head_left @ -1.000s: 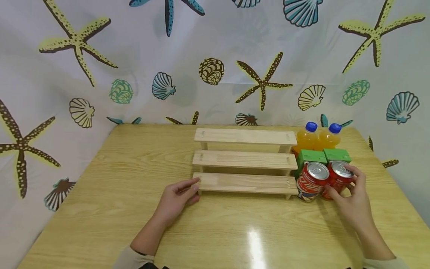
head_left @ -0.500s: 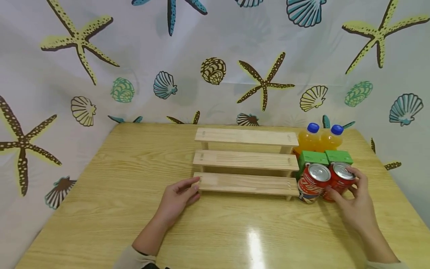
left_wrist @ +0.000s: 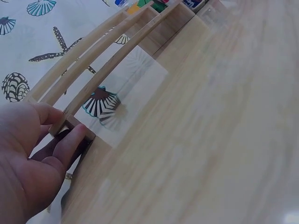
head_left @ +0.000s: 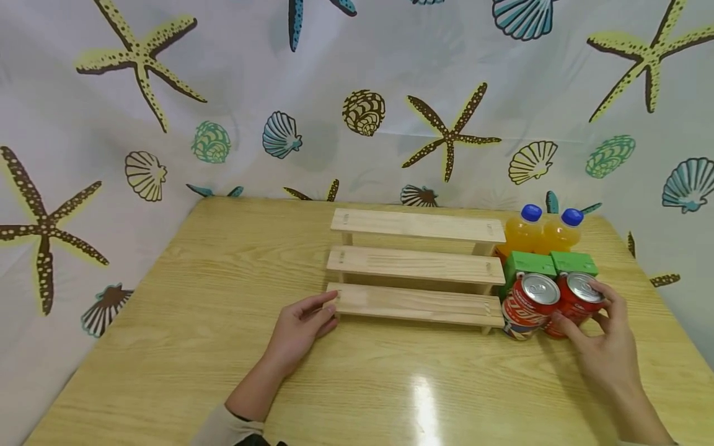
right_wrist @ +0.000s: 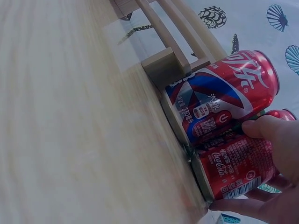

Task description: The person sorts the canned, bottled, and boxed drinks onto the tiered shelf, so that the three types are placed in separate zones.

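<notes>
A three-step wooden rack [head_left: 415, 262] stands on the table. My left hand [head_left: 295, 334] holds the left end of its lowest step; in the left wrist view, thumb and fingers [left_wrist: 70, 144] pinch that end. My right hand [head_left: 608, 347] grips the right-hand Coca-Cola can [head_left: 574, 303], thumb on its left side and fingers around its right. Another red cola can [head_left: 527, 313] stands between that can and the rack's right end. In the right wrist view the held can [right_wrist: 236, 168] is upright on the table beside the other can [right_wrist: 229, 93].
Behind the cans stand two green cartons [head_left: 532, 263], then two orange drink bottles [head_left: 523, 234] with blue caps. A patterned cloth [head_left: 312, 155] with starfish and shells hangs behind the table [head_left: 251, 248].
The head view has shifted slightly, so everything appears a little further right. Both hands keep their holds, and the rack and cans show no clear movement on the table.
</notes>
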Available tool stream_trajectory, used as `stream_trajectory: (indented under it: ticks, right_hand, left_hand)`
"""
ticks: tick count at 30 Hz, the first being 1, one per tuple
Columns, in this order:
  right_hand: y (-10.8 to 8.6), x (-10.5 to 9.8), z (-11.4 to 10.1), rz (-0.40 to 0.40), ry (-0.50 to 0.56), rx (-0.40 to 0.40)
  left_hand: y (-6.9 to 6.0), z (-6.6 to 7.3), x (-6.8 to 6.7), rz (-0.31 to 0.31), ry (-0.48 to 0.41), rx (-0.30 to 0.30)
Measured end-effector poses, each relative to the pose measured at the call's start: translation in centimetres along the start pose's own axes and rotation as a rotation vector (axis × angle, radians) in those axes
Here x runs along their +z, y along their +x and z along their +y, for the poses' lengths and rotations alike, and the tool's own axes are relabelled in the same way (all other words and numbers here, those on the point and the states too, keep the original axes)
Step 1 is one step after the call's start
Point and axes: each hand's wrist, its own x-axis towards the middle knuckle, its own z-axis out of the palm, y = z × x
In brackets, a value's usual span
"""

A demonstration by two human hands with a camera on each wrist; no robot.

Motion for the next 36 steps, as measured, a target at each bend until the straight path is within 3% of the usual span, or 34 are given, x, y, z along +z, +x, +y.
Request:
stream_trajectory:
  ticks: [9,17,24,36]
  right_hand:
    - [0.0,-0.7,-0.1,0.003,-0.026,-0.048]
    - [-0.1,-1.1,-0.2,0.098,-0.057,-0.081]
    - [0.1,-1.3,-0.5,0.243,-0.048,-0.238]
    - [-0.2,-2.0,-1.3,0.303,-0.071,-0.338]
  left_hand:
    - [-0.1,0.3,0.2,0.003,0.009,-0.007]
    - [-0.2,0.3,0.2,0.009,0.017,-0.018]
    - [-0.1,0.3,0.1,0.013,0.007,-0.014]
    - [0.0,0.1,-0.1,0.012,0.006,-0.018]
